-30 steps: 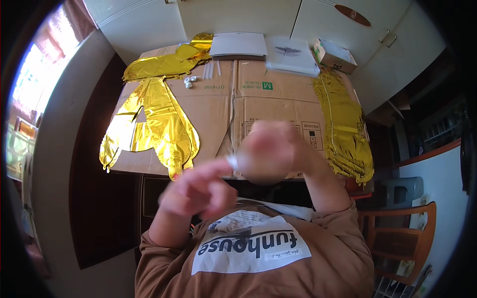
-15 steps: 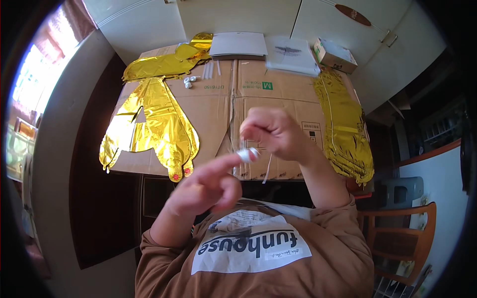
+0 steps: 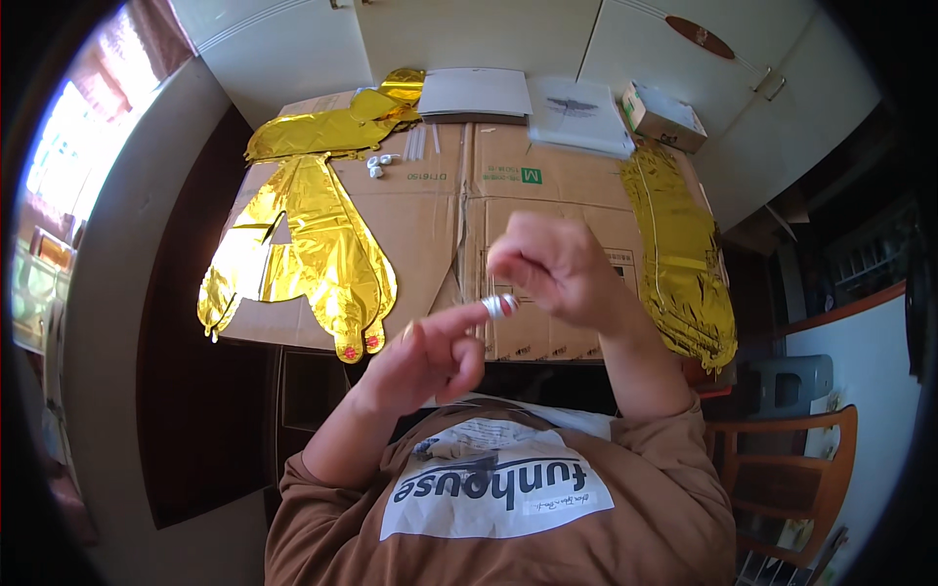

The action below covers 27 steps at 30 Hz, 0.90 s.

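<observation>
Just beside curled right hand (image 3: 562,269): white band (image 3: 494,308) on left hand (image 3: 420,363).

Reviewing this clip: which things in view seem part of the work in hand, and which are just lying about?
Likely in the work:
white winding round the left hand's index finger
right hand, curled close by; contents hidden

Apparently just lying about, untouched:
left gold foil
right gold foil
small white pieces
clear strips
flat white thing
clear plastic sheet
small carton

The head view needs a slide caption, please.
Left hand, white wrap around one extended finger; right hand curled nearby.
</observation>
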Each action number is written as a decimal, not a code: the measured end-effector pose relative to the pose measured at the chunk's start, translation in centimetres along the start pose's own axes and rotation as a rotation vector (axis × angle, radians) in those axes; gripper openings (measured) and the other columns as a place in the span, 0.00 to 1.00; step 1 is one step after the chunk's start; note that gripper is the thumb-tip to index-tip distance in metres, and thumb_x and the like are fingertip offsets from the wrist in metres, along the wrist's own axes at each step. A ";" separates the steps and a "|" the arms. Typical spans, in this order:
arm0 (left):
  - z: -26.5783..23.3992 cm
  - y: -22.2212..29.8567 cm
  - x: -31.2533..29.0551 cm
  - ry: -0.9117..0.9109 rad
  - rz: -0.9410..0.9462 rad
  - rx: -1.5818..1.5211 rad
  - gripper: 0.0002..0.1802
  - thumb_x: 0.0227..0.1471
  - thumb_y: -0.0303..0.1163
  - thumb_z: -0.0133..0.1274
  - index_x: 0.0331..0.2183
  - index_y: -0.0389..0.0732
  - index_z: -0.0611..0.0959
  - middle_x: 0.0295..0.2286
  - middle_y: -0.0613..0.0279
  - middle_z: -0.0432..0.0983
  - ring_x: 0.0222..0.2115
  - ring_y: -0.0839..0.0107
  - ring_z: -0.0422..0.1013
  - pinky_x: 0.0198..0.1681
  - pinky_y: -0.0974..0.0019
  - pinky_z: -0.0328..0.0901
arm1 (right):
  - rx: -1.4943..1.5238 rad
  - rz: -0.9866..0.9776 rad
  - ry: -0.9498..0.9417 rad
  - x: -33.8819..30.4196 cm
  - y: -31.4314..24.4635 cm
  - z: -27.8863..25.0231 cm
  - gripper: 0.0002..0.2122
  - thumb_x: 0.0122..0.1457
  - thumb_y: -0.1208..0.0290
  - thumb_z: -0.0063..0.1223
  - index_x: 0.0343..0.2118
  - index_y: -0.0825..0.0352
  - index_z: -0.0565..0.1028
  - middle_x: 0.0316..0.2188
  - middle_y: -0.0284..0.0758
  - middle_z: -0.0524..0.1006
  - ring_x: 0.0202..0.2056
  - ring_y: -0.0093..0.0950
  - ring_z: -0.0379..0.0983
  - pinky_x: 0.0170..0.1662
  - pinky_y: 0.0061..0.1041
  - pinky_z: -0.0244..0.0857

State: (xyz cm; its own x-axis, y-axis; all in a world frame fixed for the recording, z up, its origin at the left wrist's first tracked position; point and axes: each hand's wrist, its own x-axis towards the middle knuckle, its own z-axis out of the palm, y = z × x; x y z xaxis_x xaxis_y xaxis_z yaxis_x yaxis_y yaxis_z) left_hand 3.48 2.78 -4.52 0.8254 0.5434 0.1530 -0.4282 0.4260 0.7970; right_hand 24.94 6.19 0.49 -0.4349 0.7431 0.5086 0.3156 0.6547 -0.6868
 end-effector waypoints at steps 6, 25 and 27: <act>-0.8 0.9 1.2 0.069 0.228 -0.332 0.49 0.55 0.67 0.29 0.61 0.34 0.50 0.16 0.65 0.63 0.14 0.78 0.55 0.23 0.73 0.51 | 0.072 -0.059 -0.035 -1.2 1.1 2.3 0.05 0.55 0.72 0.54 0.27 0.67 0.73 0.21 0.36 0.71 0.22 0.32 0.68 0.26 0.28 0.62; 0.1 -0.7 0.3 0.169 -0.018 0.147 0.53 0.51 0.70 0.35 0.61 0.36 0.52 0.14 0.67 0.62 0.12 0.80 0.53 0.18 0.78 0.48 | -0.457 -0.273 0.156 -3.5 -0.3 1.7 0.08 0.44 0.74 0.65 0.25 0.65 0.75 0.20 0.33 0.70 0.22 0.30 0.67 0.25 0.25 0.61; 0.2 -0.9 0.0 0.127 -0.070 0.183 0.52 0.51 0.70 0.35 0.60 0.35 0.53 0.14 0.67 0.61 0.12 0.80 0.53 0.17 0.78 0.47 | -0.523 -0.268 0.105 -3.6 -1.1 0.4 0.09 0.42 0.74 0.67 0.24 0.65 0.75 0.20 0.32 0.70 0.22 0.30 0.67 0.24 0.24 0.60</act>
State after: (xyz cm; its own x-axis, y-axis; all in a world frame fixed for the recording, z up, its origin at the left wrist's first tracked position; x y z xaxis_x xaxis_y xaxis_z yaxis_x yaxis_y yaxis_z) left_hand 3.97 2.27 -5.16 0.7929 0.6087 0.0285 -0.2886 0.3339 0.8974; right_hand 25.80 2.72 -0.80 -0.4798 0.5345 0.6958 0.5912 0.7829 -0.1937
